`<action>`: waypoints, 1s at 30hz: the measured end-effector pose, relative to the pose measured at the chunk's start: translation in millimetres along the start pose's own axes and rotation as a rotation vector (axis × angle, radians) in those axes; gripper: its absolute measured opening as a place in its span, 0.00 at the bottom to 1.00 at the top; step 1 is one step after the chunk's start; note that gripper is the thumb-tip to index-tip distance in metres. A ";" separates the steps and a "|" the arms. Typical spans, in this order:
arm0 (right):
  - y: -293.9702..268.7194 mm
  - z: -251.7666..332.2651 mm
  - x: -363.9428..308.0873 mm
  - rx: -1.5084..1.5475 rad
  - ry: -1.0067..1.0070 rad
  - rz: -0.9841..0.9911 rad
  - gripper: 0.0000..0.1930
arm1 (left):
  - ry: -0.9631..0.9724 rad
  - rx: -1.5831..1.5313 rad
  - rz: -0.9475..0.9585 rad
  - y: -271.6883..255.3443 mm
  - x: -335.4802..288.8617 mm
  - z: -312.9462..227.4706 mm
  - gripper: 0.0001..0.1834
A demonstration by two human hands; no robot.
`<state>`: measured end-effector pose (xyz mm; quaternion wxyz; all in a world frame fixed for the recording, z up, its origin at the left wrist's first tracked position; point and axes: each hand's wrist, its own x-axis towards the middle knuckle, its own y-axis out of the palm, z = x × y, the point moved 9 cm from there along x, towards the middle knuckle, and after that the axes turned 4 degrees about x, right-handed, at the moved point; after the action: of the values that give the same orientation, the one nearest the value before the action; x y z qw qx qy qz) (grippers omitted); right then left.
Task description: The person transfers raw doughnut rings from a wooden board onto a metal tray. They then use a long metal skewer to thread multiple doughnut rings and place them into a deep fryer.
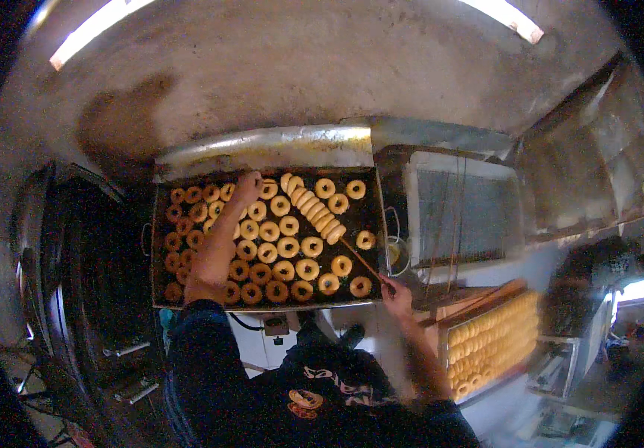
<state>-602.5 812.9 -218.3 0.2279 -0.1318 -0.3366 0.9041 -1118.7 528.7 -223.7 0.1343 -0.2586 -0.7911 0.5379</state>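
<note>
Golden-brown ring doughnuts (288,247) lie flat, holes facing upward, in a wide dark pan (373,215). The stick (364,262) is located above the right half of the pan. Its long axis runs diagonally: the near end is at the pan's near right corner, and the far end points away from the person and to the left, toward the middle of the far edge.

The right hand (395,293) is closed around the near end of the stick. The left hand (249,187) is at the far side of the pan, fingers bent, beside a doughnut; whether it grips anything cannot be told. The left forearm crosses over the pan and hides part of its contents.

Count:
- Stick in the right hand: one.
- Threaded doughnuts (314,212): about nine or ten, set face to face along the stick; overlap prevents an exact figure.
- Loose doughnuts to the right of the stick: four.
- Loose doughnuts in the near right corner, below the stick: three.
- Loose doughnuts to the left: several dozen, partly covered.
- Pan handles (393,237): two, one per side.
- Pale-framed screen (432,213): one, right of the pan.
- Brown-edged tray (479,301): one, filled with doughnuts in rows, too blurred to count.
</note>
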 end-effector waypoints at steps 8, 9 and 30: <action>-35.7 -1.5 -60.2 0.245 -0.194 0.005 0.17 | 0.300 -0.225 -0.077 -123.2 -95.0 -60.5 0.04; -27.0 -18.0 -63.2 0.277 -0.047 0.072 0.17 | 0.312 -0.236 -0.013 -111.2 -104.9 -69.0 0.04; -27.7 -75.3 -51.9 -0.115 -0.161 0.122 0.18 | 0.124 -0.025 0.047 36.1 -126.1 -54.9 0.13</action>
<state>-519.3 846.8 -251.0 0.1368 -0.0918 -0.3965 0.9031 -977.5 512.2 -227.5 0.1670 -0.3115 -0.7818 0.5138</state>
